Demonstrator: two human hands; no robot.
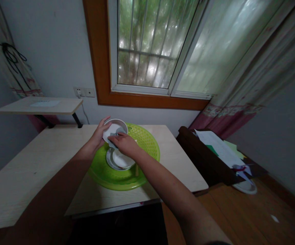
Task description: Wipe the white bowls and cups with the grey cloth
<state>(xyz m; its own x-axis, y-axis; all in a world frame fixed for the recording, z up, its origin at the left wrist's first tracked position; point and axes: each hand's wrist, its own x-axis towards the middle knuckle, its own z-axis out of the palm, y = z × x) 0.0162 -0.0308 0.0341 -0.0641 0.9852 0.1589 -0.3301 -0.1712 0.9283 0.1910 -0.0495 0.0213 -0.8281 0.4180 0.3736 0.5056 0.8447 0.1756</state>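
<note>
My left hand point(100, 131) grips the rim of a small white bowl point(116, 125), holding it tilted above a round green plastic basket point(147, 144). Inside the bowl, my right hand point(124, 143) presses a pale grey cloth point(115, 135); its fingers are closed on the cloth. Below both hands, a white plate point(120, 161) lies in the basket. A thin pale stick point(136, 169), perhaps chopsticks, rests in the basket beside the plate.
The basket sits on a light wooden table point(22, 166) under a window point(147, 44). A small raised shelf point(38, 105) stands at the back left. To the right, a dark low piece of furniture point(203, 153) carries papers. A white dish point(246, 187) lies on the wooden floor.
</note>
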